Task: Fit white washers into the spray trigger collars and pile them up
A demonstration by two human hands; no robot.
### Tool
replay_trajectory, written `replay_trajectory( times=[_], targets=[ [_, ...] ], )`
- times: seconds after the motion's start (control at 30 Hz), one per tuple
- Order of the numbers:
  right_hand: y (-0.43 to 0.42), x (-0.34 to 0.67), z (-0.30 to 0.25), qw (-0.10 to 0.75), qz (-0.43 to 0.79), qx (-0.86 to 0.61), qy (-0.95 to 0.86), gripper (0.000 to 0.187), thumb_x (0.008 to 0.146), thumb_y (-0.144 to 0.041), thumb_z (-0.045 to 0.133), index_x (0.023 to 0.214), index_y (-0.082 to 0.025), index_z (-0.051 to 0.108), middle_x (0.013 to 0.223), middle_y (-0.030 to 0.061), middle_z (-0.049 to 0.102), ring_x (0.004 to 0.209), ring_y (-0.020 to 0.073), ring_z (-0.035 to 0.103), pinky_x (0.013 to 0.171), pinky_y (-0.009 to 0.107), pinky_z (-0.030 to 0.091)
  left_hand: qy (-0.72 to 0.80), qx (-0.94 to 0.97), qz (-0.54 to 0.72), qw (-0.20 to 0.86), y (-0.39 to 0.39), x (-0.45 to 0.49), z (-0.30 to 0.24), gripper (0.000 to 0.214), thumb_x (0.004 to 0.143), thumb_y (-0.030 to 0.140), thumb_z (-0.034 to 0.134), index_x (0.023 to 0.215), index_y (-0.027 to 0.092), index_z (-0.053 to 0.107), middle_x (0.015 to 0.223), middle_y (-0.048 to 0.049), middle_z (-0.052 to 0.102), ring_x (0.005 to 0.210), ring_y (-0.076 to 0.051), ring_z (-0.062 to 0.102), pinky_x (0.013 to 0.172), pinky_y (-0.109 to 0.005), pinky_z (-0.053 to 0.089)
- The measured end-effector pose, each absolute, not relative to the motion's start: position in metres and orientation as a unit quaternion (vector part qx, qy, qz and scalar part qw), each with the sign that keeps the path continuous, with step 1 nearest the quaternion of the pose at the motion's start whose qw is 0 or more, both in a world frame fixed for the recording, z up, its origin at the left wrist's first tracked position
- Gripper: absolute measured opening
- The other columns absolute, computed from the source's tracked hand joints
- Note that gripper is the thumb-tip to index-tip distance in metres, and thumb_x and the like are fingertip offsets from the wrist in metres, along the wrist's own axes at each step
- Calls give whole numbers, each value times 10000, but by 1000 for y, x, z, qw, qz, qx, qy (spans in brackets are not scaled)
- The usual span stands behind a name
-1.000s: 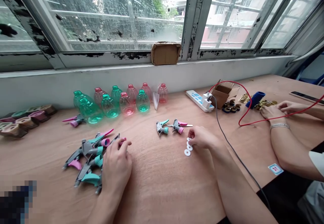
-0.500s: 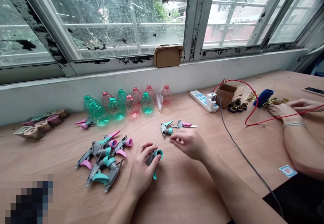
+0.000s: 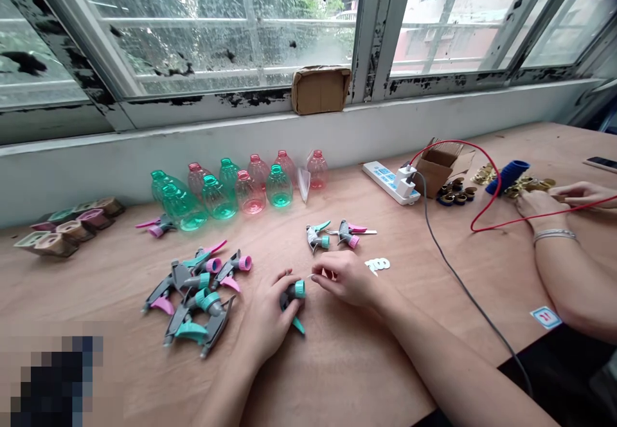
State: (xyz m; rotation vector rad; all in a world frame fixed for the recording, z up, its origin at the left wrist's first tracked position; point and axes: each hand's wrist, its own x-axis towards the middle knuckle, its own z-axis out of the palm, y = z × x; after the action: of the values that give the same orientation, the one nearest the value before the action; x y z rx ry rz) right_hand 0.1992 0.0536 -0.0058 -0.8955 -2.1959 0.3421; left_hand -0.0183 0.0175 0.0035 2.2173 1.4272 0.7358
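My left hand (image 3: 266, 316) grips a grey spray trigger head with a teal collar (image 3: 294, 296) low over the wooden table (image 3: 337, 363). My right hand (image 3: 343, 277) is pinched right beside that collar, its fingertips closed on something too small to make out. A few white washers (image 3: 377, 264) lie just right of my right hand. Two more trigger heads (image 3: 332, 235) rest beyond my hands. A pile of grey, teal and pink trigger heads (image 3: 195, 289) lies to the left of my left hand.
Green and pink plastic bottles (image 3: 231, 189) stand by the wall. Small trays (image 3: 67, 224) sit far left. A power strip (image 3: 393, 184), grey cable (image 3: 463, 292), red cable and open carton (image 3: 441, 163) lie right, where another person's hands (image 3: 544, 205) work among gold and blue parts.
My left hand took a teal-collared trigger head out of the pile and brought it to the middle. My right hand left the washers and moved in next to the collar.
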Motion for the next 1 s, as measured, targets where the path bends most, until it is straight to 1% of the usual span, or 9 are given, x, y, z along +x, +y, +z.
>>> replay_trajectory(
  times=[0.07,0.13,0.2,0.27,0.37,0.57,0.7,0.8,1.0],
  targets=[
    [52,197,-4,398,117,-325,-850,83,893,-215,605,824,-200,648,708,6,658,628,130,587,582,240,435,520,757,299,259,17,-16,7,298,826,236,603,1109,234,696,1103,-77,708,1026,-262,661,904,-423,533],
    [49,194,-1,451,90,-297,-837,100,901,-207,597,826,-210,664,748,22,687,661,137,617,596,247,458,517,711,336,339,15,-12,10,308,856,302,600,1144,214,666,917,-44,715,844,-221,678,750,-340,557],
    [47,191,1,490,56,-274,-826,98,898,-196,606,843,-221,683,790,31,703,691,142,636,609,253,476,496,675,357,414,12,-9,9,352,862,347,612,1180,198,641,854,-33,694,799,-206,669,688,-297,545],
    [44,188,1,499,38,-263,-825,83,893,-197,624,886,-229,700,820,32,708,702,142,643,617,256,487,475,655,366,460,10,-6,6,380,856,349,629,1203,195,628,865,-35,687,829,-205,665,705,-289,542],
    [43,187,0,492,52,-256,-830,94,897,-211,629,941,-234,709,849,35,709,715,138,651,632,254,507,461,640,374,488,8,-3,1,374,844,331,650,1196,204,633,865,-28,686,829,-195,657,716,-280,538],
    [40,188,-1,516,64,-251,-816,85,876,-201,639,900,-227,716,820,32,699,684,128,642,602,246,492,456,615,393,509,8,1,1,323,839,329,659,1133,194,645,910,-33,689,815,-179,643,713,-272,532],
    [40,186,-2,494,77,-241,-832,86,860,-187,640,876,-222,717,814,27,697,645,120,617,573,246,463,447,613,386,524,9,1,0,267,835,307,657,1073,186,652,905,-27,679,763,-156,627,711,-264,525],
    [40,186,-2,478,69,-245,-841,100,866,-180,631,884,-219,721,818,26,694,641,120,607,570,250,451,447,610,387,527,9,1,-3,274,839,302,651,1091,192,644,883,-18,664,764,-155,624,711,-260,519],
    [40,192,5,425,86,-258,-864,143,903,-248,612,971,-233,737,880,30,688,675,126,603,599,258,451,440,611,394,528,9,2,-5,304,840,322,666,1109,182,645,906,-29,661,769,-153,622,712,-261,522]
  ],
)
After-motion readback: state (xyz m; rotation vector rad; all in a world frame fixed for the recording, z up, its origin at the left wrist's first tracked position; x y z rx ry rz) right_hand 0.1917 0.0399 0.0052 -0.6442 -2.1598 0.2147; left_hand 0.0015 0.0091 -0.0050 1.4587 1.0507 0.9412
